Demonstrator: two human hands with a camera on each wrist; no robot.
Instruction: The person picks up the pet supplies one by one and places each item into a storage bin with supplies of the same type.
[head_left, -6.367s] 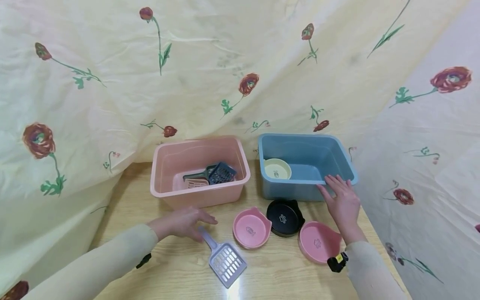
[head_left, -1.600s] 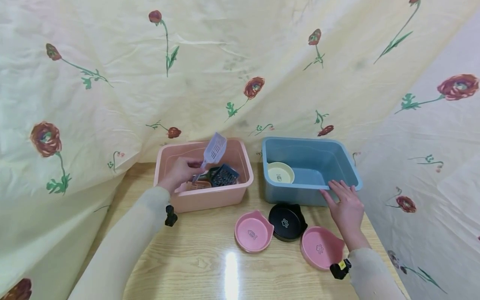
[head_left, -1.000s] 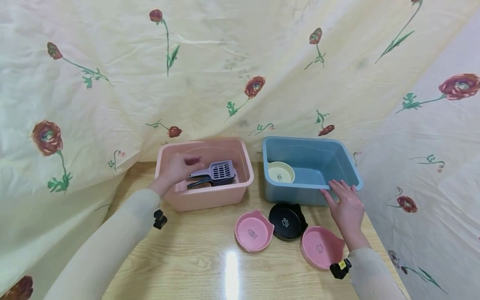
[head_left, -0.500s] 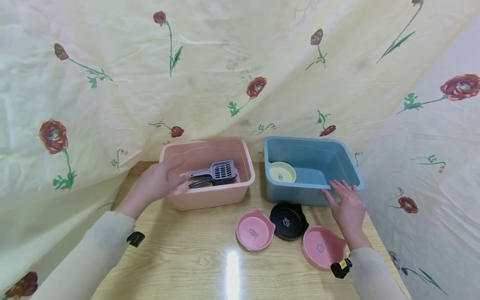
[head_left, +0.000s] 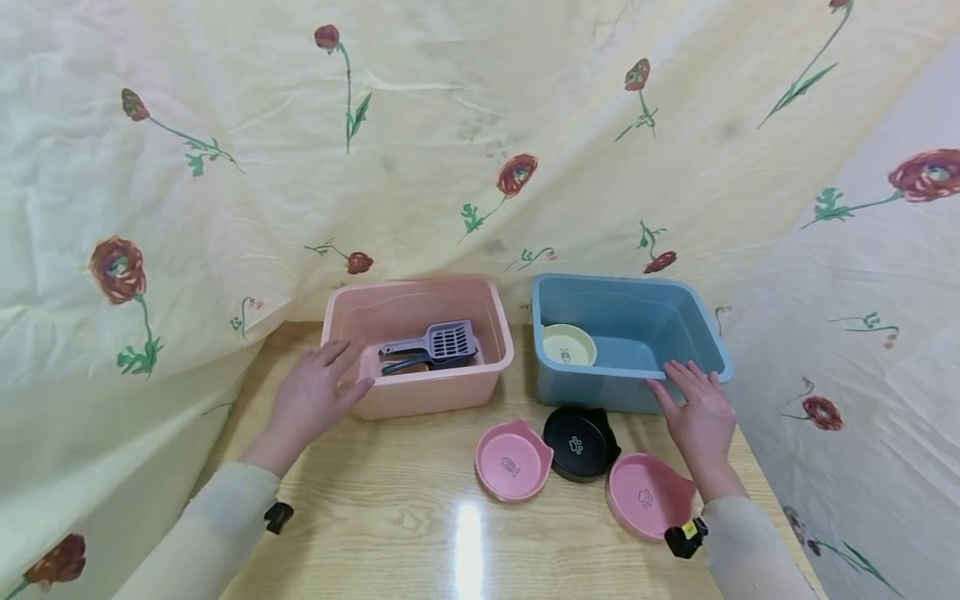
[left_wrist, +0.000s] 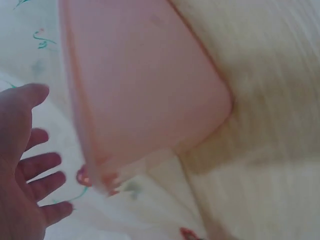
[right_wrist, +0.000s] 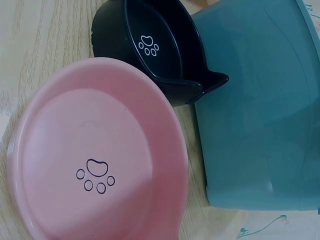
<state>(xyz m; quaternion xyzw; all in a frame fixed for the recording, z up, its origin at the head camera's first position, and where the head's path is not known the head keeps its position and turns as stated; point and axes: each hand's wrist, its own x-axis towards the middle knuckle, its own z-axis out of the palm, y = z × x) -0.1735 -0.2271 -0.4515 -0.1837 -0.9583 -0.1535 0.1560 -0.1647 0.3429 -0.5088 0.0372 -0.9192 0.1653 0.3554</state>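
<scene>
Left grip [head_left: 311,396]: unclenched, holding nothing, with fingers spread, just beside pink bin [head_left: 431,396]. Right grip [head_left: 699,417]: unclenched, resting over front rim of blue bin [head_left: 588,388].

A narrow gap parts the pink bin [head_left: 427,398] and the blue bin [head_left: 592,392], whose front the black bowl [head_left: 577,443] partly blocks
</scene>
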